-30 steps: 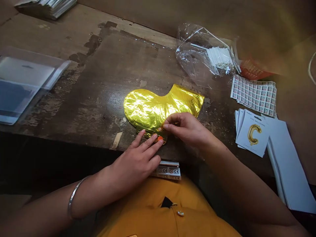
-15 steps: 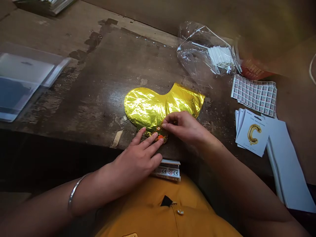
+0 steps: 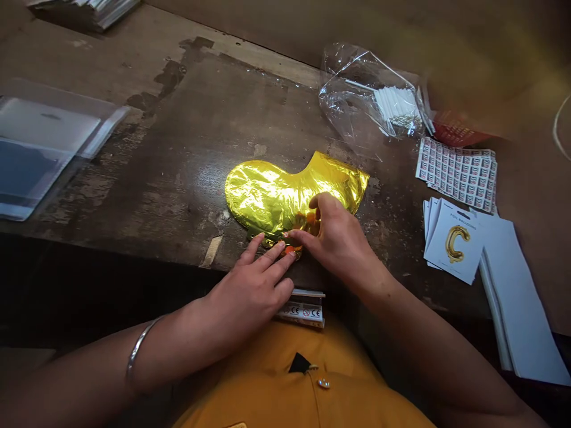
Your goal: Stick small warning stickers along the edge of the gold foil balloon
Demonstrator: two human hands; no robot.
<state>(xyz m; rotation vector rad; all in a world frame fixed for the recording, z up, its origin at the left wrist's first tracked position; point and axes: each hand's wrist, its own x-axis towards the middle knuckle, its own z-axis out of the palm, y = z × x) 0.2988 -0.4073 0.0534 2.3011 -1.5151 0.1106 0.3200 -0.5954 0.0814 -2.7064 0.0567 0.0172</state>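
the left hand (image 3: 247, 285) lies flat, its fingers (image 3: 267, 254) spread and open, with the tips resting on the lower edge of a gold foil balloon (image 3: 267, 199), just beside a small orange patch (image 3: 291, 251). the right hand (image 3: 336, 244) is on the same part of the balloon, its fingers (image 3: 320, 203) curved down over the crumpled foil; whether they pinch it cannot be told. the balloon lies flat on a worn wooden worktop (image 3: 178, 148), near its front edge. to the right are a clear plastic bag (image 3: 348, 89) holding white sticks (image 3: 395, 104), a sheet of small printed labels (image 3: 457, 173), and foil balloon cards (image 3: 452, 244) printed with a gold letter c, next to a stack of white cards (image 3: 520, 309)
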